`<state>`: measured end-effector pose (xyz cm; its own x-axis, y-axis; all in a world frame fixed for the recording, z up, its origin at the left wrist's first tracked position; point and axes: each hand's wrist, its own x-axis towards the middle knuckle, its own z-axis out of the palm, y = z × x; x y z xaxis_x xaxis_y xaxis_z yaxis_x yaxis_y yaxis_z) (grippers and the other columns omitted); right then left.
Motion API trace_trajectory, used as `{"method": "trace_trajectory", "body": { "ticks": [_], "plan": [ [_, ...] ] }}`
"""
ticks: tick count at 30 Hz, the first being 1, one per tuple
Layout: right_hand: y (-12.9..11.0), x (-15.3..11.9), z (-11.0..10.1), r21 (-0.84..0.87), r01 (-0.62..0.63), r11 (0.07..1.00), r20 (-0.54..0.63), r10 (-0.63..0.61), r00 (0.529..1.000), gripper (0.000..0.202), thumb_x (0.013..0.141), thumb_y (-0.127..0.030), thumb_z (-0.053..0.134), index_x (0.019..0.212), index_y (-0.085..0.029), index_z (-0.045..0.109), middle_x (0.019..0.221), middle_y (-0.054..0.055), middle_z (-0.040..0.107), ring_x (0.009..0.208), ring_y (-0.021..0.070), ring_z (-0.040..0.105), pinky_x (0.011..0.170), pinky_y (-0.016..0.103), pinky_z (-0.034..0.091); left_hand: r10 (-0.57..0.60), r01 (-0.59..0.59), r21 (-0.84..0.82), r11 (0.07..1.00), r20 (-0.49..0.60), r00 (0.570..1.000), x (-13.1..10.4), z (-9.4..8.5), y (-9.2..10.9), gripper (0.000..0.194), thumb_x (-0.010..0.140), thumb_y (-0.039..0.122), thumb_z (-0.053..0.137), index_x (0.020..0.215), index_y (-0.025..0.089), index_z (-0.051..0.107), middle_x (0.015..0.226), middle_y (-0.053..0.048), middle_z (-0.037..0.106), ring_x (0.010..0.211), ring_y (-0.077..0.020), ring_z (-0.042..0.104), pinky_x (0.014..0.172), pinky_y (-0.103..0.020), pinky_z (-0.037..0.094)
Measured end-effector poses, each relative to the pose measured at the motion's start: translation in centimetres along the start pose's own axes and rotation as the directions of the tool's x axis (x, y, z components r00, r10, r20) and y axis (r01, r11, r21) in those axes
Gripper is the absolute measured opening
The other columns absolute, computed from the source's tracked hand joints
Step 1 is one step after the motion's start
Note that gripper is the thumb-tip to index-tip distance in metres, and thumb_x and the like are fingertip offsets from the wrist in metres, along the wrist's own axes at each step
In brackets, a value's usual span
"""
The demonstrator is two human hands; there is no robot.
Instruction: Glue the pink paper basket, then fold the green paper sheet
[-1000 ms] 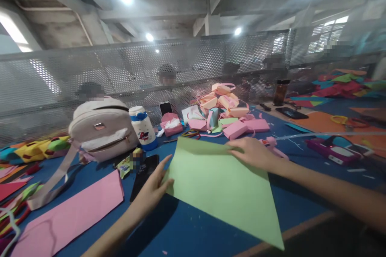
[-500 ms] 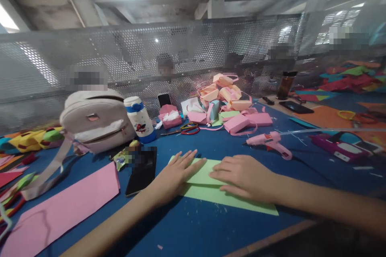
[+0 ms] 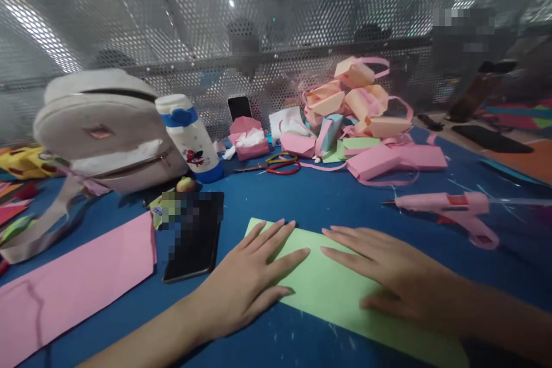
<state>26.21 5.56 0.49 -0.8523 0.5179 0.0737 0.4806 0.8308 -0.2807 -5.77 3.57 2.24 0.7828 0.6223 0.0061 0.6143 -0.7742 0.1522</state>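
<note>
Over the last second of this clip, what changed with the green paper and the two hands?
The green paper, held up open a second ago, has been folded over and laid on the blue table. The left hand and right hand, which gripped its edges, now press flat on it with fingers spread. The phone, pink sheet, backpack and glue gun stayed put.

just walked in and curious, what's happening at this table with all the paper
A person has both hands pressed flat on a folded light green paper sheet on the blue table: the left hand on its near-left part, the right hand on its right. A black phone and a pink sheet lie to the left, a pink glue gun to the right, and a pile of folded pink paper pieces behind.
</note>
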Motion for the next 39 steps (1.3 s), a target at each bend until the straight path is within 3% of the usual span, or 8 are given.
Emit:
{"method": "trace_trajectory", "body": {
  "ticks": [10, 17, 28, 33, 39],
  "plan": [
    [0.2, -0.5, 1.0, -0.185, 0.087, 0.979, -0.088, -0.105, 0.991, 0.072, 0.096, -0.057, 0.050, 0.155, -0.024, 0.028, 0.156, 0.010, 0.037, 0.135, 0.0291, 0.048, 0.102, 0.045, 0.050, -0.015, 0.014, -0.030, 0.999, -0.008, 1.000, 0.2, 0.0, -0.1, 0.057, 0.100, 0.022, 0.042, 0.154, 0.031, 0.028, 0.166, -0.005, 0.008, 0.150, -0.0324, 0.016, 0.118, -0.058, 0.022],
    [0.3, -0.4, 1.2, -0.215, 0.143, 0.966, -0.097, -0.167, 0.981, 0.082, 0.092, -0.062, 0.052, 0.157, -0.020, 0.024, 0.151, 0.011, 0.045, 0.130, 0.0312, 0.053, 0.094, 0.043, 0.056, -0.031, 0.032, -0.053, 0.998, 0.014, 0.999, 0.2, -0.3, 0.0, 0.058, 0.096, 0.019, 0.045, 0.152, 0.028, 0.034, 0.165, -0.005, 0.012, 0.150, -0.0321, 0.017, 0.119, -0.056, 0.022],
    [-0.1, -0.7, 1.1, -0.229, 0.146, 0.962, -0.106, -0.174, 0.979, 0.071, 0.096, -0.059, 0.046, 0.156, -0.026, 0.027, 0.152, 0.007, 0.043, 0.131, 0.0304, 0.053, 0.091, 0.044, 0.057, -0.026, 0.027, -0.038, 0.999, 0.020, 0.999, 0.1, -0.1, -0.1, 0.060, 0.095, 0.018, 0.044, 0.153, 0.029, 0.031, 0.165, -0.005, 0.009, 0.150, -0.0316, 0.015, 0.119, -0.057, 0.022],
    [-0.1, -0.3, 1.0, -0.200, 0.230, 0.952, -0.041, -0.243, 0.969, 0.070, 0.095, -0.055, 0.049, 0.155, -0.023, 0.029, 0.153, 0.003, 0.041, 0.136, 0.0268, 0.047, 0.098, 0.041, 0.054, -0.025, 0.027, -0.054, 0.998, 0.032, 0.999, 0.2, -0.1, 0.1, 0.061, 0.095, 0.017, 0.043, 0.154, 0.028, 0.031, 0.165, -0.007, 0.008, 0.150, -0.0327, 0.016, 0.118, -0.058, 0.024],
    [-0.3, 0.2, 0.7, -0.048, 0.291, 0.955, -0.003, -0.292, 0.956, 0.063, 0.097, -0.043, 0.053, 0.154, -0.029, 0.029, 0.150, -0.001, 0.046, 0.138, 0.0215, 0.046, 0.111, 0.037, 0.044, -0.017, 0.022, -0.088, 0.996, 0.047, 0.999, 0.1, 0.1, 0.7, 0.075, 0.085, 0.010, 0.045, 0.156, 0.022, 0.024, 0.165, -0.011, 0.001, 0.149, -0.0348, 0.012, 0.118, -0.056, 0.025]
  ]
}}
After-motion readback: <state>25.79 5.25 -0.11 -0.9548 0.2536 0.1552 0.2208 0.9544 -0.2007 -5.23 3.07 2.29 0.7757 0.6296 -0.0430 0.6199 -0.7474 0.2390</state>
